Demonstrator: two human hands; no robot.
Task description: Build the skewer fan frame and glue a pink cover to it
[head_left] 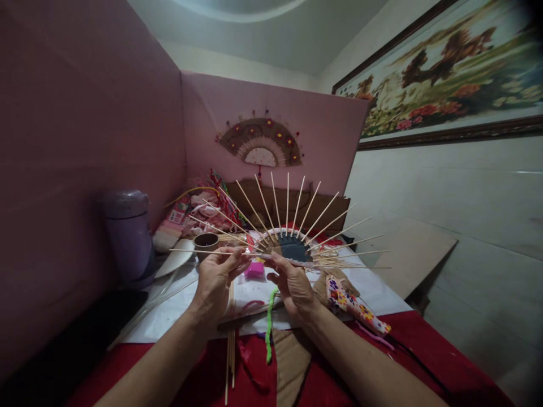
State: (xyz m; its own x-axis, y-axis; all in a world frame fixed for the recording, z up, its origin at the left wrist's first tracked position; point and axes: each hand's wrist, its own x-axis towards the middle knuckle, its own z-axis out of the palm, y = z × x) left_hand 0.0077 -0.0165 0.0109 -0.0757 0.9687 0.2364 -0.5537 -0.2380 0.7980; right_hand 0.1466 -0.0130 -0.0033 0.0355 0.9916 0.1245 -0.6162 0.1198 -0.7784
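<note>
A half-round fan frame (292,246) with a dark centre is raised above the table, its thin wooden sticks (288,198) spreading out like rays from the curved edge. My left hand (215,281) is closed, pinching a wooden stick (186,251) that lies nearly level at the frame's left end. With thumb and fingers, my right hand (294,285) grips the frame's lower edge, close to the left fingertips. The inner end of the pinched stick is partly covered by my fingers.
On the table lie a green fuzzy strip (270,328), cardboard (292,362), loose sticks (230,356), a pink block (254,270) and a flower-patterned piece (356,305). A brown cup (206,243) and purple flask (130,237) stand left. A finished fan (262,141) hangs behind.
</note>
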